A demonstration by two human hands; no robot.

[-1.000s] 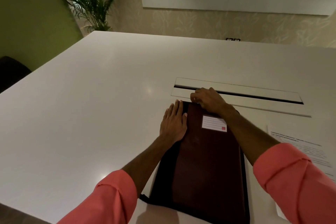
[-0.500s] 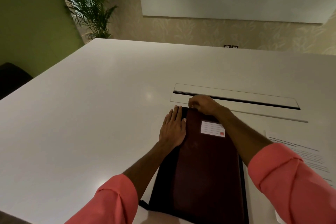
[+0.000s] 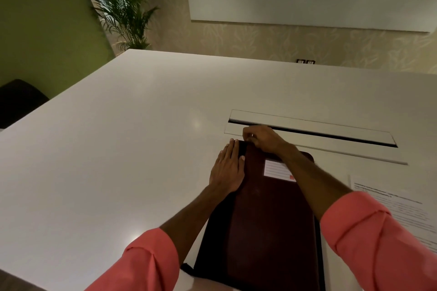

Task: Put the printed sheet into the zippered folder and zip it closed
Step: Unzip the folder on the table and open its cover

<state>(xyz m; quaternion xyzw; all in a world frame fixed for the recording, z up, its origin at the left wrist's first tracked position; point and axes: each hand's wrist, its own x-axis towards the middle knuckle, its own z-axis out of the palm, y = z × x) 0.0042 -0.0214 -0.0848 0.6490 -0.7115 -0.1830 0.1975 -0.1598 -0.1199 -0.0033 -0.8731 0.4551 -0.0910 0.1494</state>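
Observation:
A dark maroon zippered folder [image 3: 264, 220] with a black spine and a white label lies closed on the white table, long side pointing away from me. My left hand [image 3: 228, 168] rests flat on its far left edge, fingers together. At the folder's far left corner my right hand [image 3: 262, 137] has its fingers pinched, apparently on the zipper pull, which is hidden under them. The printed sheet [image 3: 397, 208] lies on the table to the right of the folder, partly covered by my right sleeve.
The white table [image 3: 118, 149] has a long cable slot with a lid [image 3: 312, 130] just beyond the folder. A potted palm [image 3: 120, 7] stands past the far left corner. A dark chair [image 3: 16, 99] sits at the left.
My right hand has crept a little to the left along the folder's far edge toward the corner. My left hand stays pressed on the folder. The view tilted slightly.

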